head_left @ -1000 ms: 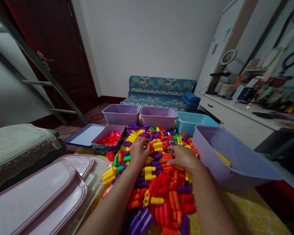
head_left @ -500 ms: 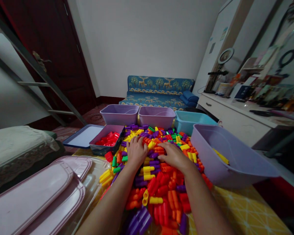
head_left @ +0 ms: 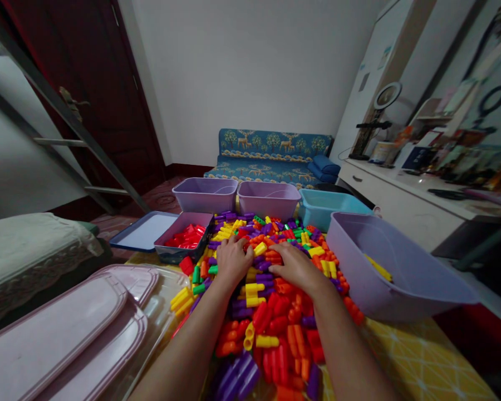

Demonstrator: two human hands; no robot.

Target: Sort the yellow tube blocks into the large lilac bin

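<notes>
A thick heap of plastic bullet-shaped building blocks (head_left: 255,294), in red, orange, yellow, purple and green, spreads over the table. On the heap's left side rests my left hand (head_left: 234,260), fingers bent forward over the blocks and thumb apart. A yellow block (head_left: 260,248) lies between the two hands. From the right, my right hand (head_left: 294,264) reaches inward with thumb and fingers apart, beside some orange blocks (head_left: 273,257). Neither hand visibly lifts a block; the undersides of the fingers are hidden.
Behind the heap stand two purple bins (head_left: 206,195) and a blue bin (head_left: 332,205). A larger purple bin (head_left: 394,278) at right holds a yellow piece. Red blocks fill a dark-sided box (head_left: 179,253). Pink lids (head_left: 58,323) lie at left on the yellow tablecloth (head_left: 417,356).
The view has shifted slightly, moving the scene a little to the right. My left fingers bend slightly more; my right hand stays nearly in place, and the blocks look almost the same.
</notes>
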